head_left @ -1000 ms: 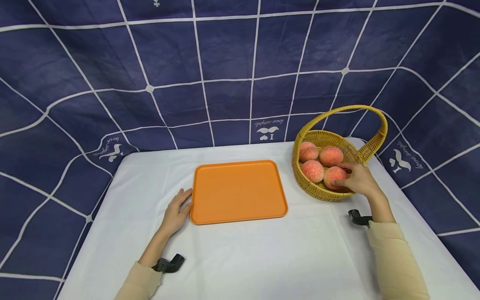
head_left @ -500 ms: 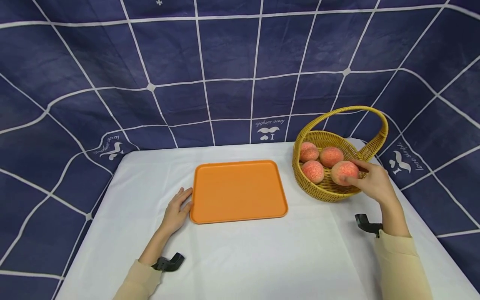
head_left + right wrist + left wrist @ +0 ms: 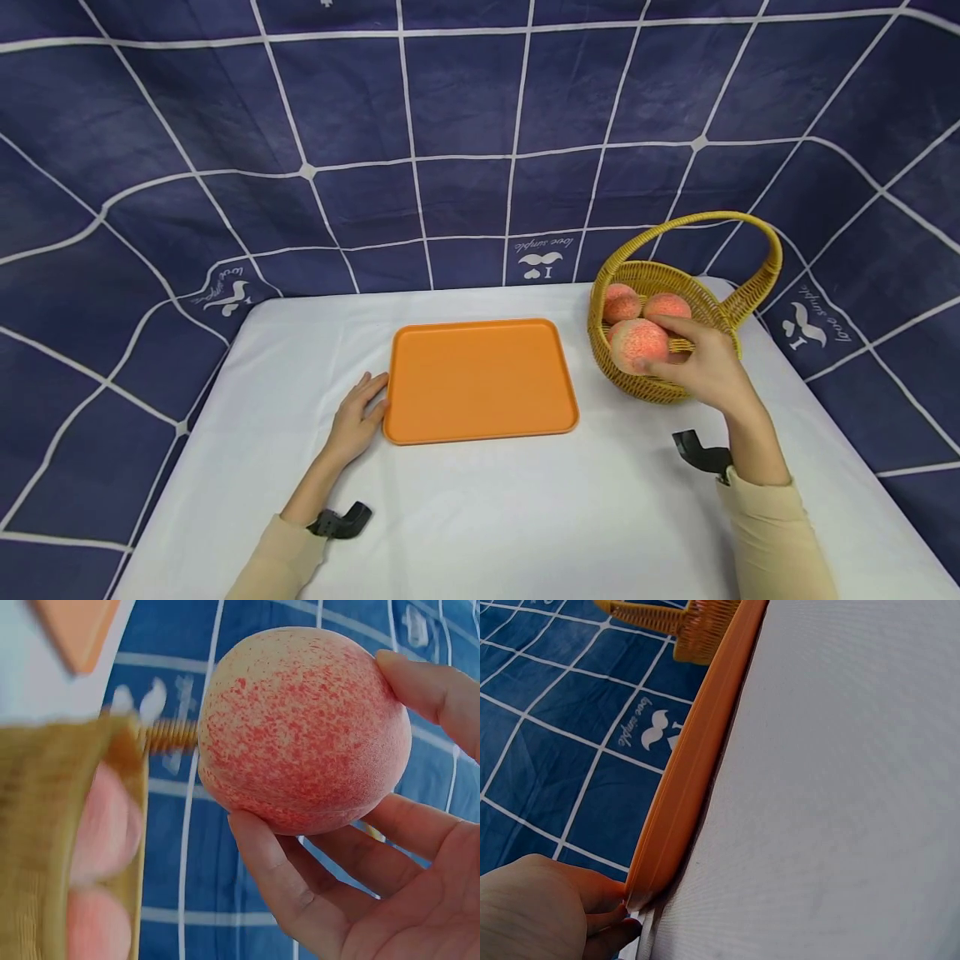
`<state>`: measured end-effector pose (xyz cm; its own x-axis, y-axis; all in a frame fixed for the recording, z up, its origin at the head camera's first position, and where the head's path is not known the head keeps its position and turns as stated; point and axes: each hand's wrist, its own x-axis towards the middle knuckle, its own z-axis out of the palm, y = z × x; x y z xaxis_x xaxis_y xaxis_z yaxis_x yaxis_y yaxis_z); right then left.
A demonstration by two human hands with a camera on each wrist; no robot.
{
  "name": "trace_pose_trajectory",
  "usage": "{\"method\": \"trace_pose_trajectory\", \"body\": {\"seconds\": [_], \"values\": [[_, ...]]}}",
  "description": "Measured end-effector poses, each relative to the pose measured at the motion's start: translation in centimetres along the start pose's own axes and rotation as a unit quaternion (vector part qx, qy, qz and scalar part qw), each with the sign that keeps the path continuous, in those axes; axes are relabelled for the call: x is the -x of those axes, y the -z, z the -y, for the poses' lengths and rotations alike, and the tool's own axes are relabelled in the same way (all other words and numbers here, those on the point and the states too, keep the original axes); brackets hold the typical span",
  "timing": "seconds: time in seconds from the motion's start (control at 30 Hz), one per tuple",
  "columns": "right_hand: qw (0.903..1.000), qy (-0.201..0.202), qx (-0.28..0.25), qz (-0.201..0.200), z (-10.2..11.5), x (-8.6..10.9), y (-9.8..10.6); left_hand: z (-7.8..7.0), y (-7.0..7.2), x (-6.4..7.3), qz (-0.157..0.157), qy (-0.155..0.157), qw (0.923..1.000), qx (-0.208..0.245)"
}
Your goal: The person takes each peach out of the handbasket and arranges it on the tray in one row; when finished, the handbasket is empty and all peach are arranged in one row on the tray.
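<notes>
A round peach (image 3: 307, 731), pink-red with a pale side, is pinched between the thumb and fingers of my right hand (image 3: 708, 367). It is held up over the front of a yellow wicker basket (image 3: 637, 387), hiding most of one peach behind it. Two more peaches show at the back of the basket, the left one (image 3: 621, 302) and the right one (image 3: 667, 306). My left hand (image 3: 352, 423) lies at the left edge of an orange rectangular tray (image 3: 480, 379), its fingertips touching the rim. In the left wrist view the tray's side (image 3: 686, 780) runs away from those fingers.
The basket's tall arched handle (image 3: 693, 218) rises above the peaches. A white cloth (image 3: 487, 517) covers the table, and a dark blue curtain (image 3: 465, 108) with white lines hangs behind it. Each wrist wears a black camera mount, such as the right one (image 3: 701, 454).
My right hand has lifted a peach from the basket's front right, first drawing it rightward, then carrying it left over the front. The left hand has stayed at the tray's edge.
</notes>
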<state>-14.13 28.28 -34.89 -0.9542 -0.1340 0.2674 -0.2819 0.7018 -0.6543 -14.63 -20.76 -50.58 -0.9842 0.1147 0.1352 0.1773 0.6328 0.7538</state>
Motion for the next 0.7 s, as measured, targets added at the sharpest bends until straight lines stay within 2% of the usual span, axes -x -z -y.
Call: {"method": "trace_pose_trajectory", "body": {"seconds": [0.17, 0.4, 0.57, 0.7], "values": [[0.999, 0.041, -0.005, 0.02, 1.7, -1.7, -3.1, 0.1, -0.1, 0.0, 0.0, -0.001, 1.0, 0.0], [0.9924, 0.033, -0.085, 0.083, 4.3, -4.7, -8.7, 0.0, 0.0, -0.1, 0.004, -0.001, 1.0, -0.003], [0.9885, 0.053, -0.094, 0.105, 6.3, -6.8, -13.4, -0.1, 0.0, -0.2, 0.002, 0.0, 1.0, 0.001], [0.9838, 0.058, -0.096, 0.14, 7.7, -7.9, -16.9, 0.0, 0.0, -0.1, 0.005, 0.005, 1.0, 0.002]]}}
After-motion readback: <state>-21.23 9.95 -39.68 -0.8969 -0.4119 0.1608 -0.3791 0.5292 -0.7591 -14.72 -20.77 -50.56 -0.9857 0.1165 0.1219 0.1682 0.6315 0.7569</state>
